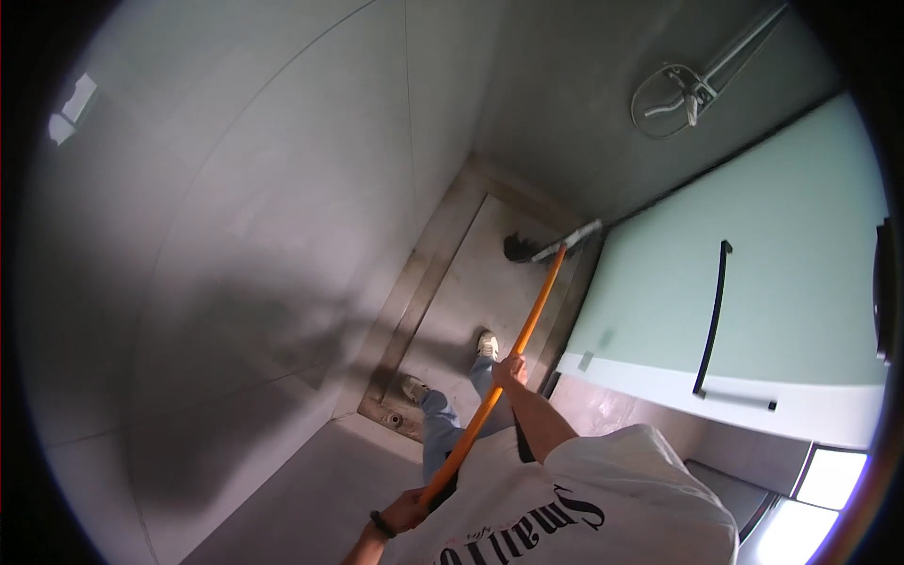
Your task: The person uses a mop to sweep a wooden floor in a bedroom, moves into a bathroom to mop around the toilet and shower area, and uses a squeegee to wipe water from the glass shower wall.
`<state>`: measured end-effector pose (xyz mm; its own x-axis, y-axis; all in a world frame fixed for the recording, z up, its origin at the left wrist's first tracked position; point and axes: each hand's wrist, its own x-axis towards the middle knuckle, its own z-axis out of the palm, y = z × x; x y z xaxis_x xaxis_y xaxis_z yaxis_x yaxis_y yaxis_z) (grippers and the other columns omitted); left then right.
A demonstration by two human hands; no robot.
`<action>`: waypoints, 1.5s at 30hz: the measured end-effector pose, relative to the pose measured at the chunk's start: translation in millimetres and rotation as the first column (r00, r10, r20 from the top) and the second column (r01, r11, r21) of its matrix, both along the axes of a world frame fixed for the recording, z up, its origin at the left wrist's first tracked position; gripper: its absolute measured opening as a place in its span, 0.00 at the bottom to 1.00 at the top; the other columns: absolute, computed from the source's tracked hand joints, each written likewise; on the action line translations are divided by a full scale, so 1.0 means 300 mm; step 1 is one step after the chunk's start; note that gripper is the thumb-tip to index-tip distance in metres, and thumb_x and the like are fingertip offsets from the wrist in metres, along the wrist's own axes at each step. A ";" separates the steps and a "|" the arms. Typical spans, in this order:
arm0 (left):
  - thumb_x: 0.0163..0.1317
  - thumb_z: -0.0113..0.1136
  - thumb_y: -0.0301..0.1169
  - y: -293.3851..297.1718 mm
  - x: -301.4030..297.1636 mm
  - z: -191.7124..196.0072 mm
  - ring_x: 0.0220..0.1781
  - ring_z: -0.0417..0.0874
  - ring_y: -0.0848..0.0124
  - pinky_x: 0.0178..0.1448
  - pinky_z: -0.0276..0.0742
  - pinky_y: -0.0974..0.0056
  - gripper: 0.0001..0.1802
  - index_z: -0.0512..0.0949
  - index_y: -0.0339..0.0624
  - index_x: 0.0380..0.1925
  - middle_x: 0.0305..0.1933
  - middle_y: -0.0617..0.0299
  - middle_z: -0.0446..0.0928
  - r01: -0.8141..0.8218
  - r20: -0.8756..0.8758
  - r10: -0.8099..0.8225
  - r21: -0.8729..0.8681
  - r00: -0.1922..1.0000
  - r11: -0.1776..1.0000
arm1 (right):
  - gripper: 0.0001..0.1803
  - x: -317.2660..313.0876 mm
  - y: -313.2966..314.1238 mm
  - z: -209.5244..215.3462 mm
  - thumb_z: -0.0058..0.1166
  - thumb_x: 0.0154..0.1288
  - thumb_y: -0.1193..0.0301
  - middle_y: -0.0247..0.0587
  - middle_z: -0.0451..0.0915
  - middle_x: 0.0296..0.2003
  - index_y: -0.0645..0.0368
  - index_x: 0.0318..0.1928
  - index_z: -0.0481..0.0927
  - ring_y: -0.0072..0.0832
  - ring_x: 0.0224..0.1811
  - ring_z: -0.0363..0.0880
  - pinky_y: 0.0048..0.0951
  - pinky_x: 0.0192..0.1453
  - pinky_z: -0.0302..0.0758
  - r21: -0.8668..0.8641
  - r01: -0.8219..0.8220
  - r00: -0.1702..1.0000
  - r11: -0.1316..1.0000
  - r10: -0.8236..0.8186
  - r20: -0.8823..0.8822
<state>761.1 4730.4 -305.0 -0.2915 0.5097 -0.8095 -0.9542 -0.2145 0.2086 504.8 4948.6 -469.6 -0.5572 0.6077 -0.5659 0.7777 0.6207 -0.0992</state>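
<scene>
Both my hands grip the long orange handle of a broom (pixel 541 306), which slants from my waist up to the far right corner of the shower floor. My left hand (pixel 410 509), with a dark band at the wrist, is closed round the handle's near end. Further along, my right hand (pixel 510 370) wraps round its middle. The pale, narrow head (pixel 576 238) of the broom lies low by the corner, slightly blurred. A dark clump (pixel 520 248) shows at the head's left end; whether it is bristles or dirt I cannot tell.
I stand in shoes on a raised floor slab (pixel 461 282) with a stained channel around it. A drain fitting (pixel 395 420) lies near my left foot. Grey walls rise left and ahead. On the right are a frosted glass door (pixel 659 282) with a black handle and a wall-mounted shower tap (pixel 692 94).
</scene>
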 end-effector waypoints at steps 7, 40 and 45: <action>0.50 0.47 0.20 -0.083 0.305 -0.191 0.26 0.72 0.72 0.27 0.71 0.71 0.26 0.60 0.34 0.53 0.35 0.59 0.71 -0.409 0.437 0.309 0.155 0.845 0.899 | 0.39 0.102 -0.100 -0.126 0.49 0.52 0.63 0.48 0.74 0.42 0.73 0.57 0.46 0.35 0.44 0.75 0.30 0.46 0.71 0.159 -0.284 0.940 0.946 0.241 0.242; 0.56 0.44 0.40 -0.028 0.010 -0.076 0.31 0.77 0.54 0.35 0.71 0.53 0.16 0.66 0.41 0.39 0.29 0.50 0.76 0.660 0.159 -0.862 -0.713 0.481 0.237 | 0.04 0.143 -0.103 -0.421 0.47 0.46 0.75 0.42 0.70 0.15 0.62 0.21 0.69 0.33 0.15 0.70 0.34 0.17 0.69 -0.592 0.497 0.859 0.634 -0.457 0.231; 0.59 0.40 0.36 0.017 0.058 -0.195 0.30 0.76 0.53 0.33 0.70 0.54 0.11 0.66 0.44 0.38 0.28 0.52 0.75 0.532 0.036 -0.817 -0.776 0.575 0.340 | 0.02 0.026 -0.026 -0.320 0.46 0.44 0.76 0.41 0.70 0.14 0.62 0.22 0.70 0.33 0.15 0.73 0.33 0.17 0.71 -0.430 0.424 0.903 0.797 -0.410 0.130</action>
